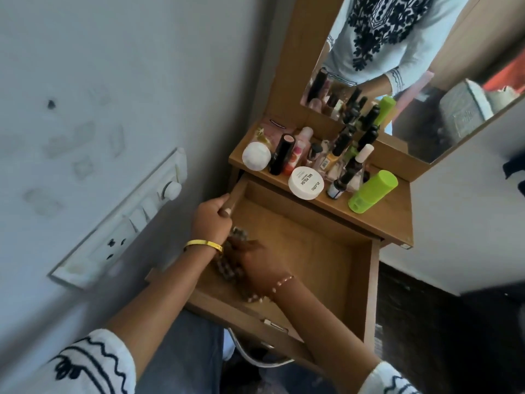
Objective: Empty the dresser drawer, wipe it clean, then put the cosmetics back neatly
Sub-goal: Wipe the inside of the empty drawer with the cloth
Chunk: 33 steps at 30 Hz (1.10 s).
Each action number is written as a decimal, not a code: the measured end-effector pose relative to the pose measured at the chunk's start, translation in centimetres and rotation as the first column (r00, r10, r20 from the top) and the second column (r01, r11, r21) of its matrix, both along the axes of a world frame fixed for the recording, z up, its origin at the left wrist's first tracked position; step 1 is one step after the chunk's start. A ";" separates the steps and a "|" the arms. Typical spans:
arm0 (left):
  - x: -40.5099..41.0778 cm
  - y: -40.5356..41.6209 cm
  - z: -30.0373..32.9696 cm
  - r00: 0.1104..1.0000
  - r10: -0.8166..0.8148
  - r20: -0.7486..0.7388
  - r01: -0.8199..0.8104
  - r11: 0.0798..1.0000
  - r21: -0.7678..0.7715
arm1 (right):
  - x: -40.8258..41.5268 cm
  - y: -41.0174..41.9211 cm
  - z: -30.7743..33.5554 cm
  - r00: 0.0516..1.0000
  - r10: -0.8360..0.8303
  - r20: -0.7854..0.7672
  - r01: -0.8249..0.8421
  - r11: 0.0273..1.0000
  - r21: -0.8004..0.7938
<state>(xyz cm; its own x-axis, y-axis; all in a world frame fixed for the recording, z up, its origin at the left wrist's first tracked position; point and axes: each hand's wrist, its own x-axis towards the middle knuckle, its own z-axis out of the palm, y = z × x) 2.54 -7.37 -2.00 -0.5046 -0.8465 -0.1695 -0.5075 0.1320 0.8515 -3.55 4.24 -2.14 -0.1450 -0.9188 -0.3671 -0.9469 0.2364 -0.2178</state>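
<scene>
Right fingers: curling round a cloth [227, 268], right hand [257, 268] pressing it at the drawer's [326, 251] near-left corner.
Left fingers: left hand [211, 220] gripping the drawer's left wall.
Emptying: looking done.
Wiping: appearing under way.
Cosmetics [321, 166]: standing on the dresser top [392, 220], awaiting return.

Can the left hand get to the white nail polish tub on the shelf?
Probably yes. The left hand grips the drawer's side wall, just below the shelf, and nothing stands between it and the white tub at the shelf's front edge.
</scene>
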 end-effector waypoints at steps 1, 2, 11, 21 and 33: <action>0.0 0.0 0.0 1.000 0.005 -0.005 -0.005 1.000 0.003 | 0.7 0.5 -0.1 0.997 0.065 0.033 -0.065 0.998 -0.017; 0.0 0.0 0.0 1.000 0.013 -0.011 -0.013 1.000 0.011 | 1.4 0.8 -0.3 0.992 0.121 0.046 -0.120 0.992 -0.030; 0.1 0.1 -0.1 1.000 -0.005 0.024 0.006 1.000 -0.015 | 0.5 -0.1 -2.5 0.999 0.050 -0.005 -0.050 0.989 -0.140; 0.4 0.6 0.5 0.998 -0.011 0.056 0.015 0.998 -0.065 | -3.2 -2.6 -3.2 0.965 -0.248 -0.080 0.242 0.967 -0.082; 0.5 1.0 0.8 0.987 -0.039 0.156 0.062 0.987 -0.148 | -2.0 -1.7 -4.2 0.983 -0.165 -0.084 0.156 0.982 -0.105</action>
<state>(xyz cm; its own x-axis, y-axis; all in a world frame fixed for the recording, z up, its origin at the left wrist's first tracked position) 3.00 -6.36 -1.25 -0.5256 -0.8423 -0.1191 -0.6190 0.2826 0.7328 -5.53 2.57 -6.33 -0.3225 -0.9115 -0.2553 -0.9153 0.3690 -0.1612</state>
